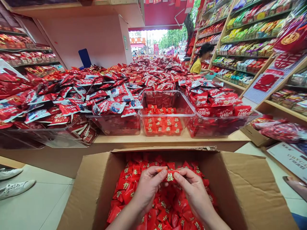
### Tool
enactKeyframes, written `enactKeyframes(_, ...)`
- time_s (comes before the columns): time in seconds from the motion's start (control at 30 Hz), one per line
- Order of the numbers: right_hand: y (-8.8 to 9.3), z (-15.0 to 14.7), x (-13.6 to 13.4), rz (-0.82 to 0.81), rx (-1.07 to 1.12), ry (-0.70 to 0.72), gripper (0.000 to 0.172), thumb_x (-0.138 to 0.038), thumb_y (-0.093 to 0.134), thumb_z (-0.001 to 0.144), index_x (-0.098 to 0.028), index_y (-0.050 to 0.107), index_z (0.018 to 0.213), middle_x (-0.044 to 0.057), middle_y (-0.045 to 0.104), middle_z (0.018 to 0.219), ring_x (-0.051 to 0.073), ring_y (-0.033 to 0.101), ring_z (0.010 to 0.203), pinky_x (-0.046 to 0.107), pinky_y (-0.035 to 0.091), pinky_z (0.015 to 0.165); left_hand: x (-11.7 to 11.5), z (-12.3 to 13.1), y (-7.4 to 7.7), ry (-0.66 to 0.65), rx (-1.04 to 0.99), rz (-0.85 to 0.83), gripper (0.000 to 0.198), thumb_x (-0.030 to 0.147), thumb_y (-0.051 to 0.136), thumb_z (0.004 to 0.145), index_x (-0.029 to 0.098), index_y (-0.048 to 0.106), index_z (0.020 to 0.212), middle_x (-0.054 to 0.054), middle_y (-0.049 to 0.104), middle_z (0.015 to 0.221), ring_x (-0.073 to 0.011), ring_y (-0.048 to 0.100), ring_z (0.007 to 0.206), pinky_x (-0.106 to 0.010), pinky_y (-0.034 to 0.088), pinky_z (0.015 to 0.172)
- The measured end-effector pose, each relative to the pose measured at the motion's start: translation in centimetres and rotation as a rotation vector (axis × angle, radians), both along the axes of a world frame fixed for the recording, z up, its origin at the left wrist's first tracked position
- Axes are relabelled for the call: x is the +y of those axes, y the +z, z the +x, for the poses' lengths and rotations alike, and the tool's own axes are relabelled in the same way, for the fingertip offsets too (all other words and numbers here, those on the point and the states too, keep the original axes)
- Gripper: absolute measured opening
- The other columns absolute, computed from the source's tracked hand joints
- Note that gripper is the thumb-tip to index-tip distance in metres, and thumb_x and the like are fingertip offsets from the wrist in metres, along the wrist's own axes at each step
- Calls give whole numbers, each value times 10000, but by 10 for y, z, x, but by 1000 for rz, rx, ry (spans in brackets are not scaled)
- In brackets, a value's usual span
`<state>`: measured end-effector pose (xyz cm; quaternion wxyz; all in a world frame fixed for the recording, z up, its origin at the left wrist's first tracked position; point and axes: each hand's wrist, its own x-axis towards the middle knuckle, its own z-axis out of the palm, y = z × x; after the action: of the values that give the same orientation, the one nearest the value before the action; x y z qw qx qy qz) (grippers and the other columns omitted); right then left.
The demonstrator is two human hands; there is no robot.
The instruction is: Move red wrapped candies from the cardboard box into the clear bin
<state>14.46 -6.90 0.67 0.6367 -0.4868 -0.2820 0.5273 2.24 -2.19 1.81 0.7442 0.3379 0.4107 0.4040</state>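
Head view: left hand [148,188] and right hand [195,195] held over an open brown cardboard carton [254,185], both mostly closed, fingers and thumbs pinching one small red packet with gold print [170,177] from either side (the hands nearly meet at it). That packet sits just above a heap of loose small red packets [163,207] filling the carton. Beyond the carton, a light wooden surface [144,138] carries clear plastic bins [166,116]; the middle bin holds stacked small red packets, and the bins beside it are heaped with larger red-and-white foil bags [223,102]. More red bags cover the display stretching back toward the shop entrance [148,40]. Tall wooden shelves of colourful packaged snacks [242,41] line the right side, with a co-worker in a yellow top [196,67] standing beside them. A pair of white sneakers [14,188] shows on the pale tile floor [40,207] at lower left.
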Motion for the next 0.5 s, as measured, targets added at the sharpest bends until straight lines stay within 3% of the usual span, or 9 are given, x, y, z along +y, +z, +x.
enactKeyframes(0.1,2,-2,-1,-18,6,-12,222,-300,705,622,-205,636,811,29,642,780,161,566,698,263,479,592,2,-1,-1,-11,50,49,179,237,759,560,128,704,690,-19,686,623,-76,540,512,-167,447,468)
enactKeyframes(0.2,2,1,0,-10,-78,1,184,-306,711,614,-192,656,748,35,650,765,167,578,707,270,476,636,3,-2,0,-29,49,54,256,206,763,556,140,681,789,-14,693,660,-84,562,549,-178,457,507)
enactKeyframes(0.33,-2,5,1,15,-132,-87,163,-326,721,590,-184,662,643,19,623,697,157,565,662,255,469,615,4,-3,1,-54,58,66,165,201,763,554,128,634,628,26,649,536,-67,546,471,-170,431,478)
enactKeyframes(0.5,0,4,-3,11,-75,24,133,-314,717,604,-212,669,676,11,662,697,151,585,648,231,470,598,5,-6,3,-46,85,121,151,211,760,554,120,640,565,22,637,498,-70,538,436,-172,432,449)
